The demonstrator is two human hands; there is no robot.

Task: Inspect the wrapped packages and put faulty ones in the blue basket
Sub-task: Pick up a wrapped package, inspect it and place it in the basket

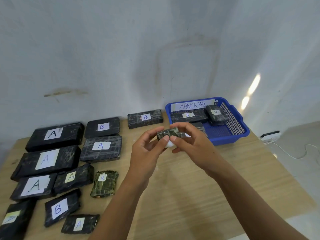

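Note:
A small dark wrapped package [170,132] is lifted above the table's middle. My left hand [147,149] grips its left end and my right hand [188,141] grips its right end, thumbs meeting on the front; a white patch shows under it. The blue basket [232,134], tagged ABNORMAL, stands just behind and to the right of my hands. Inside it lie a long package marked A [188,116], a smaller one marked B [216,115], and a third partly hidden by my right hand.
Several black wrapped packages marked A or B lie in rows on the left half of the wooden table [199,196]; one marked B [145,118] sits at the back by the wall. A white cable [290,153] runs on the floor past the right edge.

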